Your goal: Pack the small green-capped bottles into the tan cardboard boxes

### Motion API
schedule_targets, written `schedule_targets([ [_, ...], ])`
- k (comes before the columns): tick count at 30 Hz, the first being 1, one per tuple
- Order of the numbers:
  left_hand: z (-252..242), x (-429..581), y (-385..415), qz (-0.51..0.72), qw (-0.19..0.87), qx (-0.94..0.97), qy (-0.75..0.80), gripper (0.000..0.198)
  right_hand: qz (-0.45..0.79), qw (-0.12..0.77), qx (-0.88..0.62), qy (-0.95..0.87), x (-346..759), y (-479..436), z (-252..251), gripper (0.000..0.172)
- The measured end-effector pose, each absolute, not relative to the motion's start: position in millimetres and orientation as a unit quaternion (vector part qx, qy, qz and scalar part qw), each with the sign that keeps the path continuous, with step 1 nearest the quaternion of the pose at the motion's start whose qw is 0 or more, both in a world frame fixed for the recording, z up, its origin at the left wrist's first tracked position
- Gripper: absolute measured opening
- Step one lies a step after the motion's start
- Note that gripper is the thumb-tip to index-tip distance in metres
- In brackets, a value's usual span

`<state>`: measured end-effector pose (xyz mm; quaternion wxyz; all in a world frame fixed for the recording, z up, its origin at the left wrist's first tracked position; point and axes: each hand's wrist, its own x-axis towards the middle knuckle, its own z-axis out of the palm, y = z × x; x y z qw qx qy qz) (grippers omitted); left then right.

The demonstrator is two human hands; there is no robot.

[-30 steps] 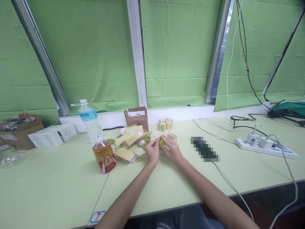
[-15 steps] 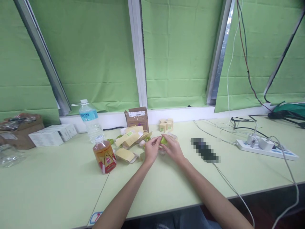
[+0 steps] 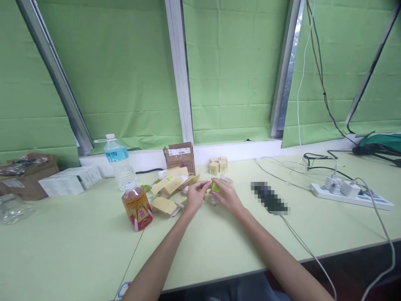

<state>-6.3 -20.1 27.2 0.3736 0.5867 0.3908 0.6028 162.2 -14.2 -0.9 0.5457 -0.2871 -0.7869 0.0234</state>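
My left hand and my right hand meet over the pale green table, fingers pinched on a small green object held between them. A small clear piece lies on the table just under the hands. Flattened yellow cartons and green bits lie in a pile just left of my left hand. Small folded yellow boxes stand behind the hands near the window sill.
An amber drink bottle and a water bottle stand to the left. A brown cardboard box sits by the sill, white boxes far left. A dark blurred item, cables and a power strip lie right.
Both hands have stayed together on the green object, with only slight finger shifts. The view has tilted a little.
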Motion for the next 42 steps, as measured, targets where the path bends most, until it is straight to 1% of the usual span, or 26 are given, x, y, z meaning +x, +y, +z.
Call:
schedule_targets([
  [5,24,-7,-17,0.601,0.421,0.565,0.376,0.046,0.023,0.548,-0.293,-0.783,161,-15,-1,0.045],
  [9,26,-8,-18,0.602,0.439,0.553,0.373,0.047,0.027,0.552,-0.289,-0.782,160,-15,-1,0.046],
  [18,24,-5,-19,0.603,0.423,0.564,0.373,0.043,0.017,0.542,-0.293,-0.787,160,-14,-4,0.050],
  [27,21,-4,-19,0.599,0.431,0.559,0.378,0.043,0.011,0.544,-0.296,-0.785,161,-12,-5,0.047],
  [31,24,-6,-21,0.588,0.482,0.523,0.385,0.045,0.019,0.555,-0.291,-0.779,159,-15,-3,0.047],
  [36,30,-13,-24,0.529,0.609,0.489,0.332,0.050,0.034,0.553,-0.296,-0.778,156,-22,4,0.050],
  [38,32,-15,-26,0.501,0.643,0.492,0.305,0.045,0.037,0.550,-0.296,-0.780,154,-24,5,0.050],
  [42,35,-18,-27,0.494,0.672,0.466,0.296,0.032,0.043,0.547,-0.302,-0.779,151,-27,5,0.049],
])
